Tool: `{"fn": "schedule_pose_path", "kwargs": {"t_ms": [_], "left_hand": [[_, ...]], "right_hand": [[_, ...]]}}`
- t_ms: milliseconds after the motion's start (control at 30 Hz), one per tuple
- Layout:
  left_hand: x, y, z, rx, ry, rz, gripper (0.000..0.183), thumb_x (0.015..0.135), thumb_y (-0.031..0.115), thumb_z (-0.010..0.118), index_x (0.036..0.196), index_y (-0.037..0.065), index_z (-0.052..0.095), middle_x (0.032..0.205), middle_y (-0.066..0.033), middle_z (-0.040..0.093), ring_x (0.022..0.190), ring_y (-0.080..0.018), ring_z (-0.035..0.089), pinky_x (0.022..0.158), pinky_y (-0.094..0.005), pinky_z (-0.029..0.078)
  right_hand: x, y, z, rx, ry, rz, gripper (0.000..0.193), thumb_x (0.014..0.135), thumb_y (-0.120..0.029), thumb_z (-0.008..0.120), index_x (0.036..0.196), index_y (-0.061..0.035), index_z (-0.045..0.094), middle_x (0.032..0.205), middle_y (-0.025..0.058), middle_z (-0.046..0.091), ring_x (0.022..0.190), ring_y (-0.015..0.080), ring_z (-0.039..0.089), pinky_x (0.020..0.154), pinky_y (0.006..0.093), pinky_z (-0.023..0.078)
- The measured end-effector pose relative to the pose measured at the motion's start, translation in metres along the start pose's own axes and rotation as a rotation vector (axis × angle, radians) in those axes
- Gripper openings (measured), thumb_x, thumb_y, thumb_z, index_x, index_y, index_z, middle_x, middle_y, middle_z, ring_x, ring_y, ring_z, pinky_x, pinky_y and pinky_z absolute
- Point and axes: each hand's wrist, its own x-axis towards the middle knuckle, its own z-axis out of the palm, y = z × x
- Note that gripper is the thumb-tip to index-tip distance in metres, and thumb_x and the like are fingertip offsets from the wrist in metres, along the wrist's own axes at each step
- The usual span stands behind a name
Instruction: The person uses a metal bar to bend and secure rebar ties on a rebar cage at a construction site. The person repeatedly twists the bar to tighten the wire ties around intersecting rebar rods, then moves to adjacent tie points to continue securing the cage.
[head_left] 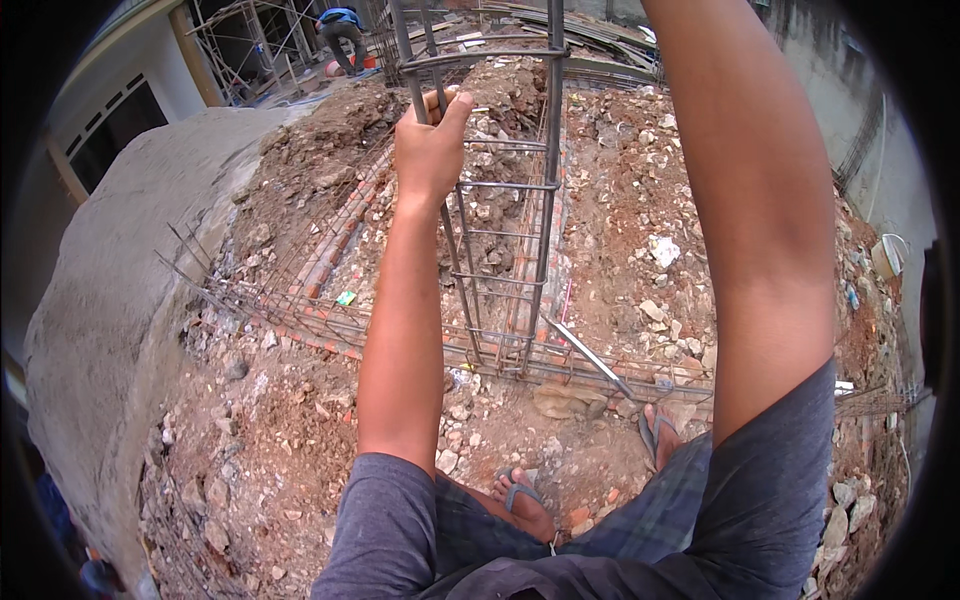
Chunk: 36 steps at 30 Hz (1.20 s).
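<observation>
An upright rebar column cage (547, 205), made of long steel bars joined by crosswise stirrups, stands in front of me. My left hand (430, 155) is wrapped around its left-hand bars just below an upper stirrup, with the thumb pointing up. My right arm (750, 150) reaches up past the top edge, so the right hand is out of sight. At its foot the cage meets horizontal rebar (470, 350) laid along a strip of bricks. A pale metal bar (590, 358) leans slantwise beside the cage's foot.
Rubble and broken stones (650, 240) cover the ground around my sandalled feet (520, 495). Rebar ends (185, 265) stick out at left near a grey mound (120, 260). A bent-over person (343, 35) is by scaffolding (255, 45); a white bucket (887, 256) is at right.
</observation>
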Motion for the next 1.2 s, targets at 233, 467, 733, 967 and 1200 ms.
{"fn": "schedule_pose_path", "kwargs": {"t_ms": [233,467,733,967,1200], "left_hand": [[0.007,0.000,0.003,0.006,0.002,0.003,0.038,0.096,0.032,0.073,0.110,-0.003,0.069,0.083,-0.0024,0.068,0.074,-0.0094,0.060,0.069,-0.0280,0.048],[0.007,0.003,0.002,0.018,-0.024,-0.039,0.044,0.098,0.034,0.072,0.120,-0.004,0.068,0.094,-0.0031,0.070,0.083,-0.0103,0.065,0.078,-0.0266,0.051],[0.009,-0.001,0.001,0.026,0.034,0.004,0.038,0.093,0.035,0.074,0.104,-0.001,0.071,0.082,-0.0043,0.069,0.075,-0.0128,0.063,0.070,-0.0309,0.051],[0.002,0.006,-0.006,-0.006,-0.159,0.012,0.093,0.091,0.081,0.056,0.125,-0.006,0.064,0.097,-0.0084,0.068,0.091,-0.0154,0.064,0.090,-0.0334,0.049],[0.010,0.002,-0.006,-0.011,-0.077,-0.082,0.123,0.081,0.100,0.012,0.122,-0.004,0.064,0.093,-0.0085,0.067,0.088,-0.0170,0.064,0.093,-0.0354,0.049]], "right_hand": [[0.014,0.001,-0.008,0.006,-0.071,0.039,0.017,0.089,-0.026,0.061,0.090,-0.0102,0.067,0.075,0.0023,0.057,0.063,0.0141,0.051,0.055,0.0348,0.042],[0.018,0.007,-0.005,0.049,-0.062,-0.019,0.018,0.090,-0.028,0.061,0.086,-0.0111,0.066,0.072,0.0017,0.053,0.058,0.0136,0.046,0.053,0.0341,0.038],[0.018,0.007,-0.008,-0.030,-0.032,0.003,0.019,0.090,-0.030,0.062,0.085,-0.0119,0.066,0.072,0.0014,0.048,0.062,0.0142,0.043,0.055,0.0346,0.035],[0.026,0.016,-0.015,-0.077,0.038,-0.015,0.018,0.092,-0.027,0.063,0.089,-0.0094,0.066,0.070,0.0005,0.045,0.059,0.0149,0.044,0.052,0.0345,0.036],[0.020,0.011,-0.008,-0.094,0.046,0.008,0.017,0.095,-0.020,0.059,0.093,-0.0047,0.066,0.068,0.0038,0.050,0.058,0.0174,0.046,0.050,0.0362,0.039]]}}
